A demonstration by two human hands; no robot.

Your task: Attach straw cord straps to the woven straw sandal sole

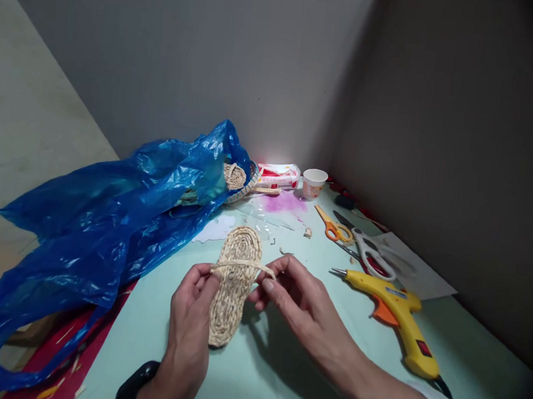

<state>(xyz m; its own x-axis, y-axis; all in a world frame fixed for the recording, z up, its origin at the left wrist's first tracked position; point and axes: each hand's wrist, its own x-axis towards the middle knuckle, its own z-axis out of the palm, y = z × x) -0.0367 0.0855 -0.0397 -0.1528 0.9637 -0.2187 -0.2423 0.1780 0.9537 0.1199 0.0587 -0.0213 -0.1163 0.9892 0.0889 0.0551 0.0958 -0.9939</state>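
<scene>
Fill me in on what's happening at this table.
A person holds a woven straw sole above the pale green table. The left hand grips its left edge; the right hand pinches a braided straw strap stretched across it. A yellow glue gun and scissors lie to the right, a blue plastic bag on the left.

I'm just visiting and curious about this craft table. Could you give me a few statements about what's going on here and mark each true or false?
1. Both hands hold a braided strap across a woven straw sole. True.
2. The right hand grips the glue gun. False: the yellow glue gun lies untouched on the table.
3. A blue plastic bag lies left of the sole. True.
4. The left hand holds scissors. False: the orange scissors lie on the table.
</scene>
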